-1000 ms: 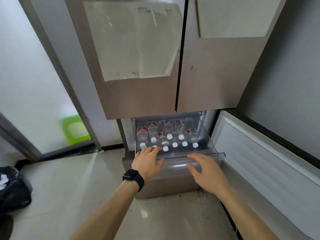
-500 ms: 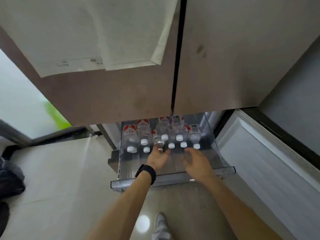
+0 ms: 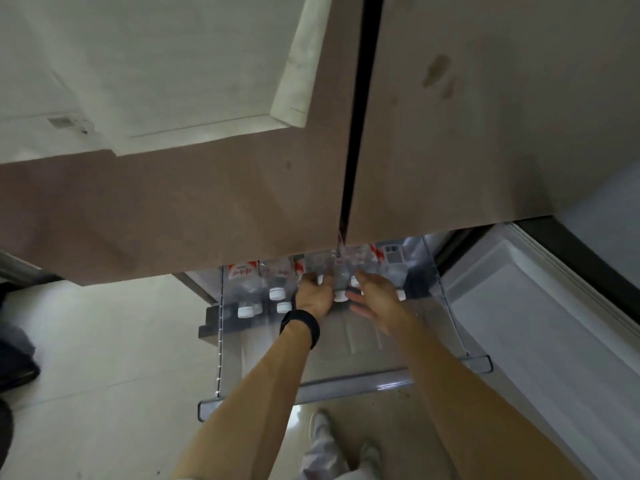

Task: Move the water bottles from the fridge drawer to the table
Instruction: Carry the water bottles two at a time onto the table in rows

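Note:
Several clear water bottles [image 3: 242,289] with white caps and red-and-white labels lie at the back of the pulled-out clear fridge drawer [image 3: 346,386], caps toward me. My left hand [image 3: 311,296], a black watch on its wrist, curls its fingers round the neck of one water bottle [image 3: 320,279] in the middle of the row. My right hand [image 3: 377,299] lies just to the right, with fairly straight fingers resting on a neighbouring bottle [image 3: 355,281] and the thumb spread. Between the two hands another bottle's cap [image 3: 340,295] shows. The fridge doors hide the bottles' far ends.
The brown upper fridge doors [image 3: 450,133] hang close overhead, a white sheet [image 3: 156,71] stuck on the left one. The lower door [image 3: 536,323] stands open at right. Pale floor tiles [image 3: 104,358] lie at left, with a dark bag [image 3: 14,351] at the edge. My shoes [image 3: 322,427] are below the drawer.
The drawer has come out further and my view has closed in under the doors. Both hands left the drawer front and reached back to the bottles; my left hand now grips one.

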A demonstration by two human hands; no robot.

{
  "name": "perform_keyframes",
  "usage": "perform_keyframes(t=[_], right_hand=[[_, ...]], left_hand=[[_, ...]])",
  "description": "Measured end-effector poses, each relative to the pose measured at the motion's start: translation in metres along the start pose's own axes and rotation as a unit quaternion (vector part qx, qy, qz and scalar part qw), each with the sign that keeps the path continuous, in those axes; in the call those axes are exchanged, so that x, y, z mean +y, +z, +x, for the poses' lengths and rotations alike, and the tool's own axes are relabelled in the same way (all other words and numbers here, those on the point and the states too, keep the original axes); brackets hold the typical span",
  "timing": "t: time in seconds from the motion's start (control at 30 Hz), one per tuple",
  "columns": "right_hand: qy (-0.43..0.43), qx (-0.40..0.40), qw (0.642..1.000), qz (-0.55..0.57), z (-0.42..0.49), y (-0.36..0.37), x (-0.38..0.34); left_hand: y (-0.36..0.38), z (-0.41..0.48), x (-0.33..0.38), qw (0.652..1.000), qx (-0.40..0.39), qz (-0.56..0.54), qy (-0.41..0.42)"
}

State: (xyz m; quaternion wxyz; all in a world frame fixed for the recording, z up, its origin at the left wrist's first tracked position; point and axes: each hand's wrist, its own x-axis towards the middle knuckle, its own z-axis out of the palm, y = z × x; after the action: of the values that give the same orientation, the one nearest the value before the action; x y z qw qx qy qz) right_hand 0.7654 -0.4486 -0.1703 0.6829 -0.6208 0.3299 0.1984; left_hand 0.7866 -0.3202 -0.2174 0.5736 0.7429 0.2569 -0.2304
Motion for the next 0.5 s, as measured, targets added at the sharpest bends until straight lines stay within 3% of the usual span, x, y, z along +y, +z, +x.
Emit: perform_keyframes(t=[0.2, 0.3, 0.4, 0.5], right_hand=[[-0.005, -0.013, 0.999, -0.029, -0.015, -0.014, 0.009], [-0.068, 0.024, 0.990, -0.119, -0.045, -0.033, 0.014], [-0.172, 0.098, 0.930, -0.308, -0.074, -0.061, 0.013], [-0.273, 0.134, 0.870, -0.389, -0.100, -0.082, -0.009]], left_hand=[[-0.007, -0.041, 0.020, 1.000, 0.017, -0.010, -0.005], [-0.012, -0.070, 0.024, 0.994, 0.052, 0.085, 0.033], [-0.019, -0.101, 0.026, 0.958, 0.100, 0.256, 0.084], [-0.031, -0.131, 0.034, 0.911, 0.107, 0.375, 0.132]])
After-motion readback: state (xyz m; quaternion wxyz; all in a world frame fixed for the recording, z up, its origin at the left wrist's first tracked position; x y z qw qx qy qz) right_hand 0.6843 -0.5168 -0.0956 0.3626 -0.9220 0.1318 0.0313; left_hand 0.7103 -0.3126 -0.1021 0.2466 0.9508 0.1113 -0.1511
